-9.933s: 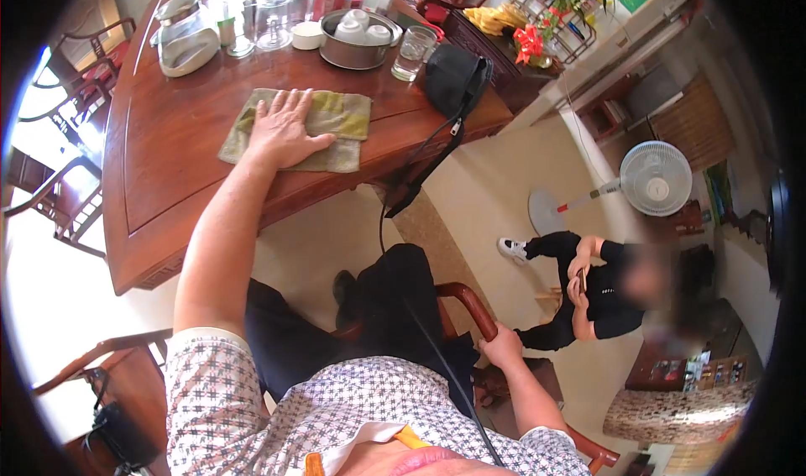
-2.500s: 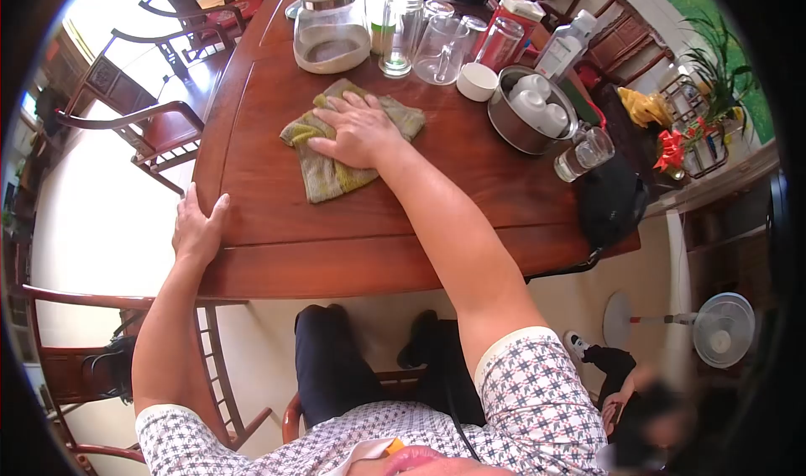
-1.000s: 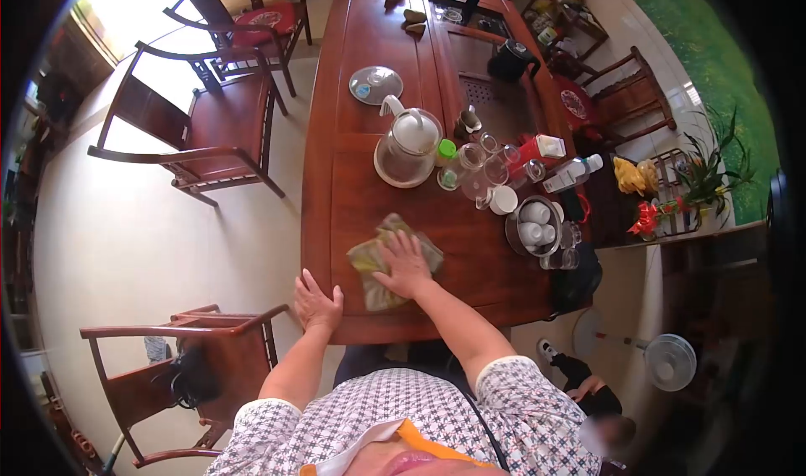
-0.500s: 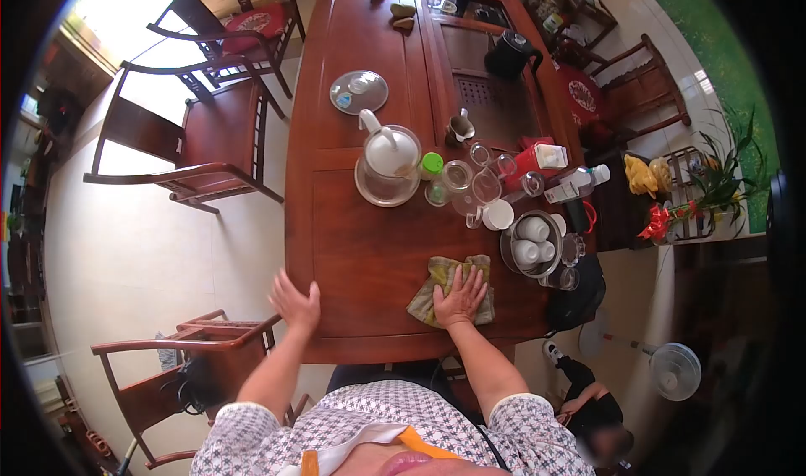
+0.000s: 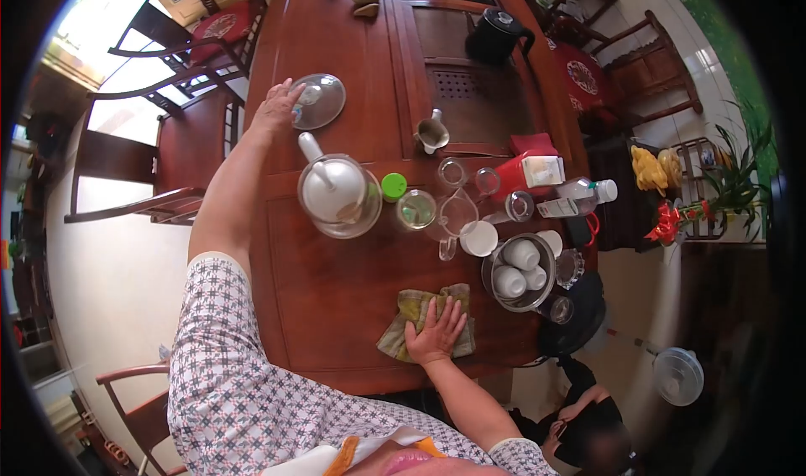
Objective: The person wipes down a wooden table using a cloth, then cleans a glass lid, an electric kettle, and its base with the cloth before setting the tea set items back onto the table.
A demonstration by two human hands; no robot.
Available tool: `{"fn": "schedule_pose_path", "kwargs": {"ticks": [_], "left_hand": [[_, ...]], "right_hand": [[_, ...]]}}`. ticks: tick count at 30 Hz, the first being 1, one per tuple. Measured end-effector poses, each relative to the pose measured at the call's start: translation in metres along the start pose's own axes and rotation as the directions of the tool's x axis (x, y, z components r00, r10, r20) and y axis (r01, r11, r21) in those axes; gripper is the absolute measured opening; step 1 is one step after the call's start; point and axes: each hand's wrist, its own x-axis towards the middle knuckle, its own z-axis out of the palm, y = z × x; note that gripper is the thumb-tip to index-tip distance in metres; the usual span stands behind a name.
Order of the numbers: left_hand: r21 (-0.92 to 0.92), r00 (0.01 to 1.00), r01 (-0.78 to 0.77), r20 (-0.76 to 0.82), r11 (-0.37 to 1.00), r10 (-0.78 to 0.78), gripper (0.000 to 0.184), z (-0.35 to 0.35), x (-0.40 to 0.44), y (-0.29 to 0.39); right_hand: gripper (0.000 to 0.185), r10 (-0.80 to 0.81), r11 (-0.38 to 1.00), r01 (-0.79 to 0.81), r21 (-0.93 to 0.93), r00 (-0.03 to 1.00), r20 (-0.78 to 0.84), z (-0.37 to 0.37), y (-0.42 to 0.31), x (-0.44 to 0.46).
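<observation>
Right hand: palm down, fingers spread flat on the cloth; we see it pressing, not pinching (image 5: 437,332).
Cloth: near table edge, laid under our right hand, middle covered by it (image 5: 409,306). Clock directions below run from here.
Left hand: stretched to 11 o'clock, fingers at the glass lid's near-left rim (image 5: 277,105). Grip or mere touch, we can't tell; thumb hard to make out.
Glass lid: lying on the table, part of its left rim behind our fingers (image 5: 322,113).
Glass pot: 11 o'clock, white top covering most of its inside (image 5: 340,197).
Green-capped jar: 12 o'clock, just beside the pot; body mostly hidden under the cap (image 5: 394,186).
Clear glassware: 12 to 1, outlines overlap, so we can't count it reliably (image 5: 457,214).
Metal bowl: 2 o'clock, white cups inside overlapping each other (image 5: 489,287).
Black bag: 3 o'clock, at the table edge, dark, details lost (image 5: 579,325).
Other person: 4 o'clock, head blurred, hands around something too small to identify (image 5: 592,417).
Chair: 8 o'clock, lower part cut off by the frame and our sleeve (image 5: 138,371).
Table: far end runs out of view at 12 (image 5: 323,325).
</observation>
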Motion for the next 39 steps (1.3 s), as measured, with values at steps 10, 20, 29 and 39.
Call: {"fn": "schedule_pose_path", "kwargs": {"ticks": [10, 20, 29, 39], "left_hand": [[-0.089, 0.998, -0.062, -0.007, 0.994, 0.062, 0.059, 0.016, 0.028, -0.003], [-0.163, 0.991, 0.025, -0.128, 0.986, -0.046, 0.045, 0.024, -0.016, -0.002], [-0.012, 0.991, -0.008, -0.132, 1.000, 0.006, 0.048, 0.048, -0.187, -0.014], [-0.328, 0.985, 0.149, -0.032, 0.933, -0.169, 0.042, 0.033, -0.355, 0.108]], "right_hand": [[0.089, 0.005, 1.000, -0.005, 0.004, 0.999, 0.043, -0.003, -0.002, 0.000], [0.088, 0.080, 0.995, -0.084, 0.059, 0.995, 0.067, -0.006, 0.000, 0.004], [0.100, 0.079, 0.991, -0.091, 0.101, 0.991, 0.110, -0.013, -0.003, 0.000], [0.086, 0.063, 0.998, -0.062, -0.003, 0.997, 0.041, 0.000, -0.003, 0.000]]}}
